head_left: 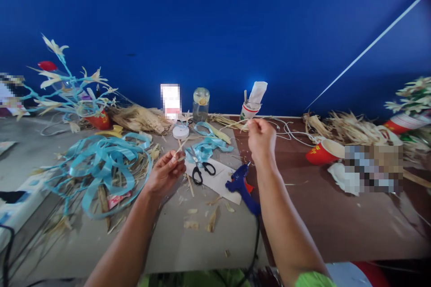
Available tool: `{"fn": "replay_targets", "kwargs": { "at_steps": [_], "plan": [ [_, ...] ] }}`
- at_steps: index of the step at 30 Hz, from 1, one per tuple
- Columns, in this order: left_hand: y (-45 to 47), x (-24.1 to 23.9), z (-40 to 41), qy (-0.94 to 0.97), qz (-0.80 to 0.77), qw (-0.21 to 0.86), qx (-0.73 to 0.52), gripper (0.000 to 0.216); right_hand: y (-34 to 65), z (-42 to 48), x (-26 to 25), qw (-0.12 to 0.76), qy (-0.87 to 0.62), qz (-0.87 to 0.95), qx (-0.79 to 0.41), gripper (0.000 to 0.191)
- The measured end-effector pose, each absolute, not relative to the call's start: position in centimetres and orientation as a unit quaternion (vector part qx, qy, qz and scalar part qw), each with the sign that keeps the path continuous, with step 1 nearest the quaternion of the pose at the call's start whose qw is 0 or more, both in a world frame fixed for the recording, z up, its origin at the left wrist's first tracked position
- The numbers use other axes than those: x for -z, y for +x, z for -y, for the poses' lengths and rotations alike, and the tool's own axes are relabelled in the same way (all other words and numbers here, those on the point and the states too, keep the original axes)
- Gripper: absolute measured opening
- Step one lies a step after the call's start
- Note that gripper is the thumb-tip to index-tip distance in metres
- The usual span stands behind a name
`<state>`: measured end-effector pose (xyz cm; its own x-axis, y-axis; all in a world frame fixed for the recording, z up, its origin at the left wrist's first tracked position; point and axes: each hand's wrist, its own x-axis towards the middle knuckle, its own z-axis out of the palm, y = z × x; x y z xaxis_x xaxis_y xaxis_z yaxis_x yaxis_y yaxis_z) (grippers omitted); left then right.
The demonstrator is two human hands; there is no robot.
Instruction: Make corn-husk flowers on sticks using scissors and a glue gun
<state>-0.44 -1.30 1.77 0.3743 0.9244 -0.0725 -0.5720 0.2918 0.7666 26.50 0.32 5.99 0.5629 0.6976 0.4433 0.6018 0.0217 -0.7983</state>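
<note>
My left hand (166, 171) is closed in a pinch on a thin pale stick (181, 146) that points up and to the right over the table. My right hand (261, 138) is raised and closed in a pinch on a fine pale strand (235, 124) that stretches left toward the stick. Below and between my hands lie black-handled scissors (201, 171) on a white sheet (220, 179). A blue glue gun (243, 187) rests just under my right forearm, its black cord running off the table's front edge.
A tangle of light blue ribbon (101, 166) lies at the left. Behind it stands a blue-stemmed husk flower arrangement (72, 94) in a red cup. A jar (201, 104), a paper cup (249, 110), a tipped red cup (323, 151) and dried husks (350, 130) line the back.
</note>
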Motion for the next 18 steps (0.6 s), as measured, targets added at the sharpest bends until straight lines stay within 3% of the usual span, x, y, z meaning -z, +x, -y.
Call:
{"fn": "replay_targets", "kwargs": {
  "at_steps": [6,8,11,13,18],
  "plan": [
    [-0.2,-1.6,1.1,0.362,-0.264,0.75,-0.487,0.02,26.8,-0.3,-5.8,0.438,-0.747,0.492,0.09,0.029],
    [0.0,-1.5,1.1,0.372,-0.27,0.747,-0.48,0.019,25.2,0.1,-6.3,0.408,-0.742,0.529,0.059,0.021],
    [0.2,-1.6,1.2,0.386,-0.296,0.734,-0.475,0.02,22.4,0.6,-6.5,0.368,-0.71,0.596,-0.077,0.034],
    [0.3,-1.6,1.3,0.392,-0.311,0.728,-0.468,0.022,20.8,0.8,-6.2,0.374,-0.664,0.638,-0.112,0.029],
    [0.5,-1.6,1.3,0.393,-0.313,0.727,-0.467,0.023,20.0,0.5,-4.8,0.436,-0.636,0.635,-0.038,0.016]
  ]
}}
